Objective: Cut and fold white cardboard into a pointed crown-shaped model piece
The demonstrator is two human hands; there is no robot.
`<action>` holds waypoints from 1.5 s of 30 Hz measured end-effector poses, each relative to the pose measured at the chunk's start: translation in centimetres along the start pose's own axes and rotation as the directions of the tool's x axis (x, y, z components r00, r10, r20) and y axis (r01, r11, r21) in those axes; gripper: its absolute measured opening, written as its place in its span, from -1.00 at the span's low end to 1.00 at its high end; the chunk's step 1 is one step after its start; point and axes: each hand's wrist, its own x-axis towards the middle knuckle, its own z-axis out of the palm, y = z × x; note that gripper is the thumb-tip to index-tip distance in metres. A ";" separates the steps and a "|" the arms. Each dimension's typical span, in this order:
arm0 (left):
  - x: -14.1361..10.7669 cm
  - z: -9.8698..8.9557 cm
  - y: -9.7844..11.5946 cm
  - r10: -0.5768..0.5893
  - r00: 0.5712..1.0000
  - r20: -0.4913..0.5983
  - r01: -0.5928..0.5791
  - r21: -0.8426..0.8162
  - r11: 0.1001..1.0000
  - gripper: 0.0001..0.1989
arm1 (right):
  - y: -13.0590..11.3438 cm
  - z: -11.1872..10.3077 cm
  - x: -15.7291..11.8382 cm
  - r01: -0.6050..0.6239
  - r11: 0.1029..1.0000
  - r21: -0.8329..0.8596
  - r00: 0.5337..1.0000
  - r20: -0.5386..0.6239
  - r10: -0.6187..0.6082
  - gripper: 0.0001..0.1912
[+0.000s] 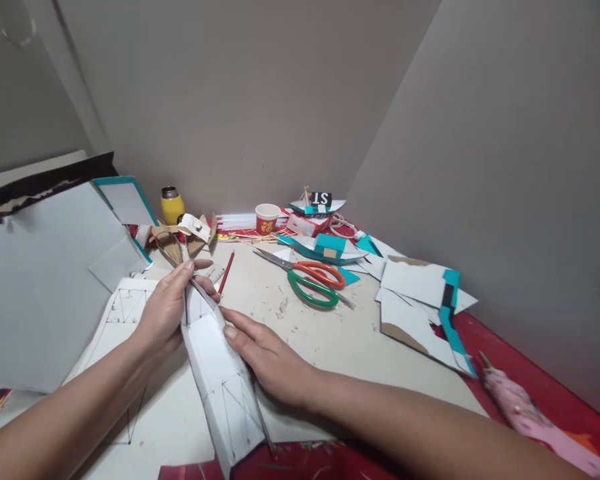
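A long folded white cardboard boat shape (220,353) with drawn lines lies between my hands, its narrow end pointing away. Close to that narrow end, my left hand (173,303) is closed, the thumb and fingers pinching the cardboard sides together. My right hand (265,357) grips the right side, thumb on the upper edge and part of the fingers hidden behind it. Just beyond the left hand is a red pencil (227,272). Beneath the left forearm lies a white sheet with pen-drawn lines (127,300).
Scissors (315,277) with orange and green handles lie ahead, near a teal-and-white cardboard boat (327,249). A paper cup (267,220) and yellow bottle (172,207) stand at the back. Cardboard pieces (415,307) and a pink glue gun (525,410) lie right; a large white board (45,287) leans left.
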 end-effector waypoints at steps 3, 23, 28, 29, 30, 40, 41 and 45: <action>0.1 -0.1 0.2 0.027 0.999 0.032 -0.028 0.031 0.999 -0.74 | -0.2 0.0 -0.1 -0.022 1.000 0.021 0.998 -0.055 0.023 -0.52; -0.4 0.3 1.7 -0.057 0.996 0.068 0.045 0.177 0.983 -0.48 | -0.4 0.5 -1.2 -0.070 0.993 0.097 0.995 -0.062 0.077 -0.47; -0.1 0.6 1.8 -0.123 0.989 0.083 0.127 -0.043 0.991 -0.45 | -0.6 0.5 -1.4 -0.072 0.993 0.094 0.995 -0.055 0.078 -0.47; -0.1 0.6 1.8 -0.105 0.993 0.062 0.110 -0.076 0.991 -0.48 | -0.6 0.5 -1.3 -0.075 0.992 0.105 0.996 -0.050 0.081 -0.45; -0.1 0.7 1.8 -0.086 0.995 0.041 0.089 -0.093 0.992 -0.51 | -0.7 0.5 -1.3 -0.081 0.990 0.118 0.995 -0.048 0.088 -0.43; 0.1 -0.4 1.8 -0.176 0.978 0.112 0.186 -0.082 0.979 -0.35 | -0.7 0.6 -1.3 -0.171 0.933 0.316 0.980 -0.045 0.195 -0.41; 0.1 -0.5 1.8 -0.182 0.975 0.127 0.193 -0.085 0.977 -0.33 | -0.7 0.7 -1.4 -0.165 0.930 0.328 0.981 -0.042 0.189 -0.41; 0.1 -0.6 1.6 -0.194 0.969 0.154 0.204 -0.054 0.977 -0.33 | -0.8 0.7 -1.3 -0.156 0.922 0.355 0.985 -0.014 0.172 -0.44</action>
